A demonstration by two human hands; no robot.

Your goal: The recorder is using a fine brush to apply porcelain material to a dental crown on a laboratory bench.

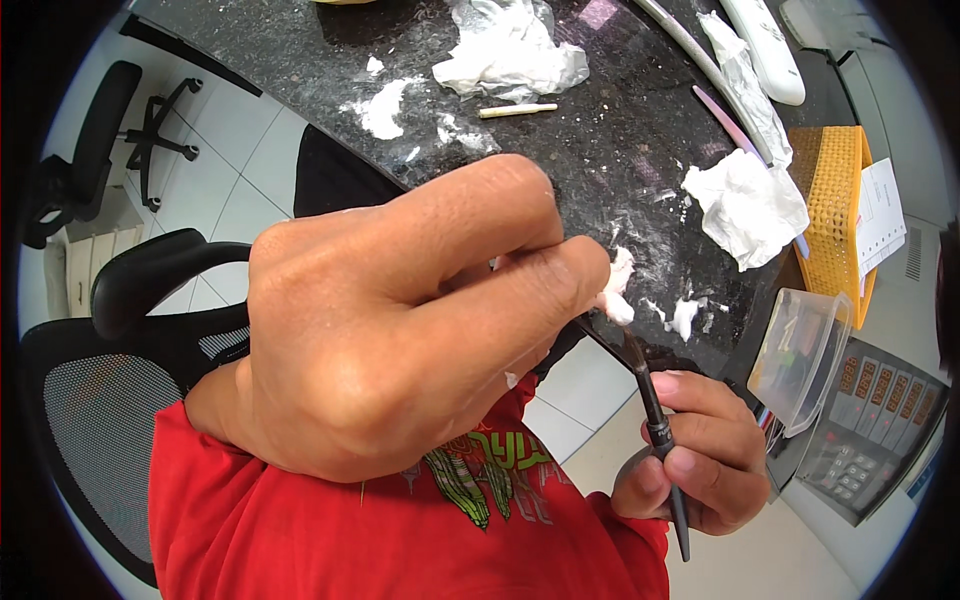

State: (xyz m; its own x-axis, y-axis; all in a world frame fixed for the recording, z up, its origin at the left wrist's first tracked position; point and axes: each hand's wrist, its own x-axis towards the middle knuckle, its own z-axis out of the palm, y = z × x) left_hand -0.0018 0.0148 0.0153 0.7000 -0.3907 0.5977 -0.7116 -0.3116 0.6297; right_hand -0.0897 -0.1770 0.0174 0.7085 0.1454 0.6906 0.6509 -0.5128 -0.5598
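Observation:
My left hand [400, 330] is raised large in the middle of the view, its thumb and fingers pinched together. A small white, clay-like piece [617, 290] sticks out beyond its fingertips; the rest is hidden behind the hand. My right hand [705, 450] is closed around the dark handle of a slim paintbrush [655, 420]. The brush tip points up and meets the lower end of the white piece, touching or nearly so. White residue marks the left hand. Below it on the tabletop lie white smears and a small white lump [684, 318].
On the dark speckled table [620, 130] are a crumpled plastic wrap [510, 50], a white crumpled sheet [750, 210], a pale stick [518, 110] and a pink tool [725, 118]. To the right stand a yellow basket [825, 210], a clear container [800, 365] and a digital scale [870, 420]. Office chairs are left.

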